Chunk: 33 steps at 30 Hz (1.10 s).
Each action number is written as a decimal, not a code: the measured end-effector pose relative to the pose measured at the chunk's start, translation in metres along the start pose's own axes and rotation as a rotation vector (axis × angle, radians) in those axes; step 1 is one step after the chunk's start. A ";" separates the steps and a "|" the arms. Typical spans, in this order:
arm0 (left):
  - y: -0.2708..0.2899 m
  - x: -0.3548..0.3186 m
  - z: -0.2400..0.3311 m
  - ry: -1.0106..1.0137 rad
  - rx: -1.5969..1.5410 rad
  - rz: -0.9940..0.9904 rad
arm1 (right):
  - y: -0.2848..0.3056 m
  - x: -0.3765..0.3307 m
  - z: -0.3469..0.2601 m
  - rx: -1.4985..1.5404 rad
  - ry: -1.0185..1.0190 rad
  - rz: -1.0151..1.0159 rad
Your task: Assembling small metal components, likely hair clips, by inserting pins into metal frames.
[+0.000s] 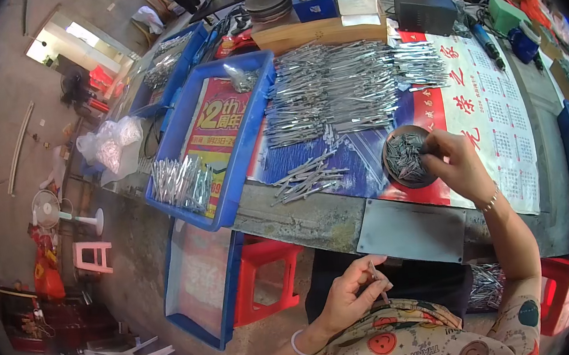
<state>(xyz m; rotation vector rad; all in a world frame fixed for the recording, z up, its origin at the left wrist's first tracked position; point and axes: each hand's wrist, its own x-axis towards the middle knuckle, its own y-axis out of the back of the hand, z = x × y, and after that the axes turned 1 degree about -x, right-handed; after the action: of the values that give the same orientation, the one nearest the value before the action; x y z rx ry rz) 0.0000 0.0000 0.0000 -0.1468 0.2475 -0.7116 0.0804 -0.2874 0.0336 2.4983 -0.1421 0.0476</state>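
My left hand (pixel 355 294) is low in front of my body, its fingers closed on a slim metal rod (pixel 375 272) that pokes up past the fingertips. My right hand (pixel 461 166) reaches into a round, shallow bowl (pixel 390 169) on the table. Its thumb and fingers are pinched together at the small grey metal pins (pixel 405 153) heaped inside; whatever they grip is hidden. A loose bunch of thin metal rods (pixel 309 178) lies left of the bowl. Behind it, larger rows of similar rods (pixel 359 92) are stacked side by side.
At the left, a blue tray (pixel 232 208) holds a pile of rods (pixel 183 183) on printed paper. A grey metal plate (pixel 411 230) lies at the table's front edge. A red stool (pixel 264 278) stands below. Farther back are a wooden box (pixel 321 33) and a black box (pixel 425 10).
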 end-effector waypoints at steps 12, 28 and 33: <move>-0.012 0.018 0.001 -0.011 -0.033 -0.018 | -0.016 -0.097 -0.017 0.890 -0.207 -0.209; -0.020 0.017 -0.007 -0.001 -0.028 0.027 | -0.065 -0.114 -0.006 1.469 -0.425 -0.214; -0.021 0.017 -0.009 -0.015 0.013 0.011 | -0.065 -0.117 -0.010 1.381 -0.410 -0.259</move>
<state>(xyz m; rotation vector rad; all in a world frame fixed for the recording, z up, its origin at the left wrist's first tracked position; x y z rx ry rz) -0.0027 -0.0272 -0.0068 -0.1381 0.2291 -0.7005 -0.0284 -0.2186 -0.0051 3.8389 0.1042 -0.7029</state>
